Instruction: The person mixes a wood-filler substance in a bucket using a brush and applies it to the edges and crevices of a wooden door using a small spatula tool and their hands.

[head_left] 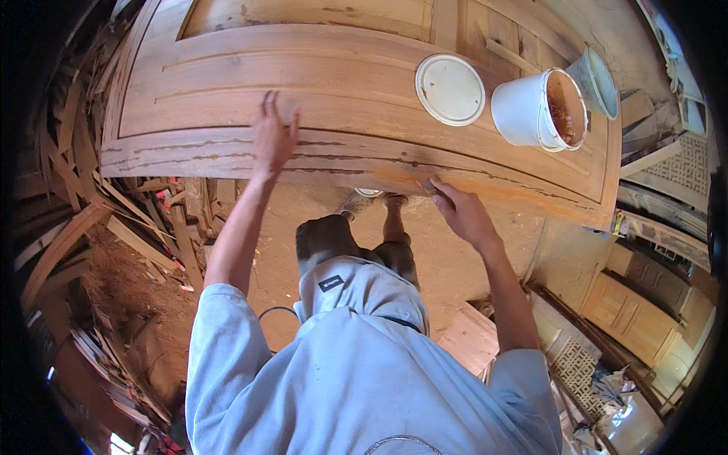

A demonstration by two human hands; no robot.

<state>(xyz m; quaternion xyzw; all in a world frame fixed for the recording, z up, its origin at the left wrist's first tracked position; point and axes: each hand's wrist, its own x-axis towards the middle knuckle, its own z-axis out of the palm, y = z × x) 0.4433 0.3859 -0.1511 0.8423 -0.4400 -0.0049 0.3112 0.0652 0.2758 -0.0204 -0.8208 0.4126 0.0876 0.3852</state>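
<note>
My left hand is spread, slightly blurred, over the lower part of a reddish wooden panelled door; whether it touches is hard to tell. My right hand grips a small tool, too small to identify clearly, against the door's near edge. Orange-brown smears and dark streaks mark that edge. On the door's right part a white bucket with brown material inside lies beside its round white lid, with a grey bucket behind.
Piles of scrap boards lie at the left. Stacked door panels and carved lattice pieces stand at the right. The dirt floor shows under the door, with my feet below its edge.
</note>
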